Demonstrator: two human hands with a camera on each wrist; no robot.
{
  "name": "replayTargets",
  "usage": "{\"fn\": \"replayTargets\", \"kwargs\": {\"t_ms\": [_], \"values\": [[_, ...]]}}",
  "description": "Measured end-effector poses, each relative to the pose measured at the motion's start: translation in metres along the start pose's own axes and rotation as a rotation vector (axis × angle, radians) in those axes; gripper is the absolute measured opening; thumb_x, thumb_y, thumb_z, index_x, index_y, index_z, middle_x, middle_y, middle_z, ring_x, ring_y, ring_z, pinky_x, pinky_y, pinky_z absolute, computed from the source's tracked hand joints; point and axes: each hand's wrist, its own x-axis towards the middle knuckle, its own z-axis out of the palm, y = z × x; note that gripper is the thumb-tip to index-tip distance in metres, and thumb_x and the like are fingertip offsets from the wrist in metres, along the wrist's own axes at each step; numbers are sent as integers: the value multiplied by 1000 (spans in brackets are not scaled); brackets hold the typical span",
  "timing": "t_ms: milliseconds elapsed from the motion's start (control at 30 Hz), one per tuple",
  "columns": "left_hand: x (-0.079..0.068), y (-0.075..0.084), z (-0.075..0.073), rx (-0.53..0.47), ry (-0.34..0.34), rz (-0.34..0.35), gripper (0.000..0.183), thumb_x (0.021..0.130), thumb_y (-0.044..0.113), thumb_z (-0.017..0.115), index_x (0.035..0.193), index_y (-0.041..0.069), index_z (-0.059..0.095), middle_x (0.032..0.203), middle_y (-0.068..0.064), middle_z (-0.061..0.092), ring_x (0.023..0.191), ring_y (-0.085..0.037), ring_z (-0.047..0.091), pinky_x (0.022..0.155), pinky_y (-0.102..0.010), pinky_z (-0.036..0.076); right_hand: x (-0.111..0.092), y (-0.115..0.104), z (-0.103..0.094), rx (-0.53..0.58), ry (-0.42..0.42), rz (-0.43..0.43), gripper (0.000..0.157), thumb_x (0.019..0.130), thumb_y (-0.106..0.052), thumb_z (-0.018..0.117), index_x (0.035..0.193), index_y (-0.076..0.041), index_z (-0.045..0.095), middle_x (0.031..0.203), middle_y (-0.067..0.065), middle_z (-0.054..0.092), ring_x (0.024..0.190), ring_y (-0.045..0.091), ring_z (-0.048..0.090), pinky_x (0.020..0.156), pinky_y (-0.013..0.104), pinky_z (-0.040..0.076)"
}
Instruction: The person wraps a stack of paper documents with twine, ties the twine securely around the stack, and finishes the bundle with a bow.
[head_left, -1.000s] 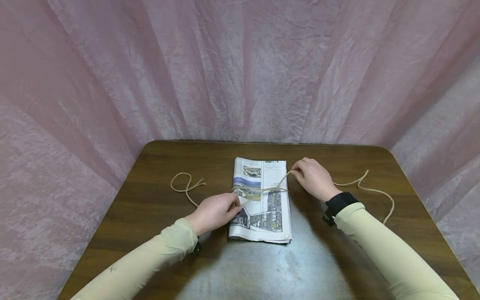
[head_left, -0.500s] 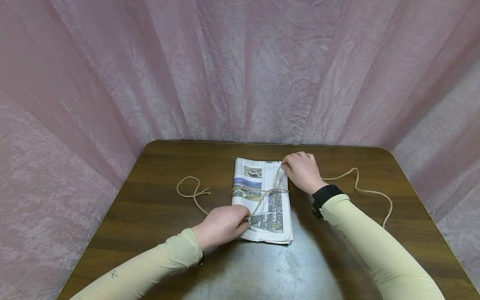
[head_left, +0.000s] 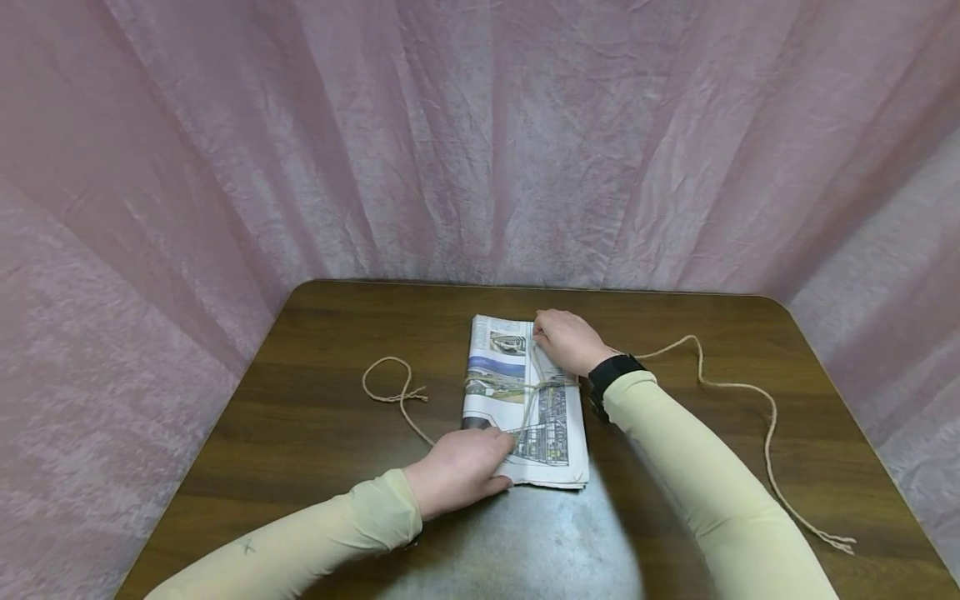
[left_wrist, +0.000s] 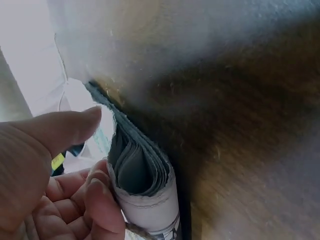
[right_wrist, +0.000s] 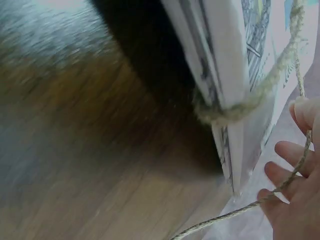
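Note:
A folded newspaper bundle [head_left: 498, 365] lies on the table with beige twine [head_left: 536, 386] around its middle. The twine's two ends cross on top of it. Over the near left corner, my left hand [head_left: 461, 468] holds one end under curled fingers; its thumb stands apart from them. In the left wrist view that twine [left_wrist: 139, 230] emerges beside the fingertips at the paper's folded edge. Near the far edge, my right hand [head_left: 567, 340] pinches the other end. The right wrist view shows this twine [right_wrist: 300, 80] running up from the thumb and fingertip, with its tail across the palm.
A loose looped tail of twine [head_left: 389, 360] lies left of the newspaper. On the right, the longer tail [head_left: 772, 425] winds toward the table's right side. A pink curtain [head_left: 480, 150] hangs behind the wooden table [head_left: 337, 317].
My right hand has moved left over the newspaper's far part, while my left hand has come nearer and slightly right. The crossing strands now run more lengthwise, and both tails have been drawn along.

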Motion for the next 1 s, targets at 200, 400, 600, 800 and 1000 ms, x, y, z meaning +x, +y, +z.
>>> {"fn": "replayTargets", "kwargs": {"t_ms": [200, 400, 600, 800, 1000], "values": [[2, -1, 4, 21, -17, -2, 28, 84, 31, 74, 100, 15, 58, 85, 3, 60, 73, -14, 61, 55, -32, 50, 7, -7, 4, -17, -72, 28, 11, 104, -25, 53, 105, -16, 60, 103, 0, 60, 94, 22, 55, 85, 44, 44], [0, -2, 5, 25, -55, -17, 42, 81, 42, 79, 107, 15, 60, 89, 2, 63, 77, -14, 62, 58, -32, 52, 5, -6, 5, -45, -88, 69, 10, 105, -28, 51, 102, -20, 56, 100, 0, 57, 93, 25, 49, 83, 46, 38], [-2, -10, 6, 44, -69, -34, 39, 81, 38, 80, 107, 17, 60, 90, 2, 62, 78, -17, 63, 58, -34, 52, -8, 5, -3, -67, -79, 115, 11, 104, -30, 54, 105, -21, 61, 105, 2, 58, 98, 26, 52, 81, 46, 41], [-4, -29, 6, 76, 1, -34, 21, 86, 25, 72, 102, 17, 61, 87, 0, 62, 74, -20, 63, 53, -36, 51, -27, 23, -16, -60, -82, 165, 11, 102, -27, 58, 102, -18, 63, 97, 5, 55, 88, 26, 50, 74, 44, 42], [-5, -53, 7, 28, 37, -70, 30, 95, 18, 62, 126, 20, 64, 95, -3, 66, 78, -23, 66, 59, -38, 53, -51, 33, -29, -44, -121, 211, 11, 101, -25, 59, 95, -16, 62, 88, 5, 53, 81, 24, 47, 67, 39, 40]]}}
